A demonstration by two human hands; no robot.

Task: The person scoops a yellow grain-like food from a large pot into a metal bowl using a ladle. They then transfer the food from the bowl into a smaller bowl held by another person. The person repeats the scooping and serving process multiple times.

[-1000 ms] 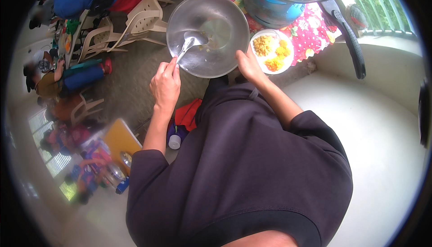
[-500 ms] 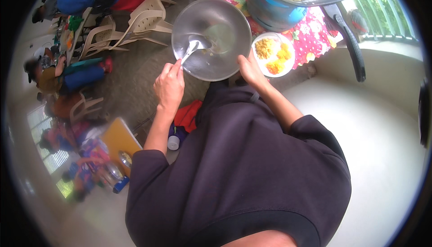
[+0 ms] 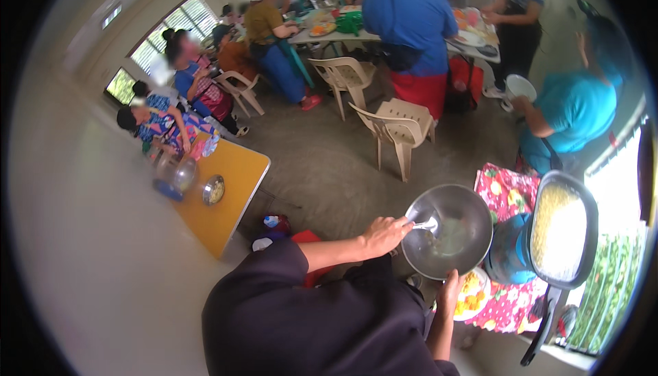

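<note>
A wide metal bowl (image 3: pixel 473 239) hangs in front of me, with a little pale liquid at its bottom. My right hand (image 3: pixel 449 292) is closed on its near rim. In the fingers of my left hand (image 3: pixel 385 236) is the handle of a serving spoon (image 3: pixel 430 224), its head inside the bowl near the left wall. Just beyond my right hand, a white plate (image 3: pixel 486 294) carries yellow and orange chopped food, partly hidden by the hand. To the right of the bowl, a dark rectangular pan (image 3: pixel 591 263) of yellowish food rests over a blue round-sided thing (image 3: pixel 507 252).
The pan's long black handle (image 3: pixel 541 335) points toward me. Red flowered cloth (image 3: pixel 504 316) lies under these things, beside a barred window. Plastic chairs (image 3: pixel 397 129) stand ahead. A yellow table (image 3: pixel 236 191) is at left. A person in teal (image 3: pixel 576 115) holds a white bowl; several others work behind.
The view has swung up and round, so the bowl now appears lower and farther right and more of the room shows. Both hands keep their holds. The spoon's head sits nearer the bowl's left wall.
</note>
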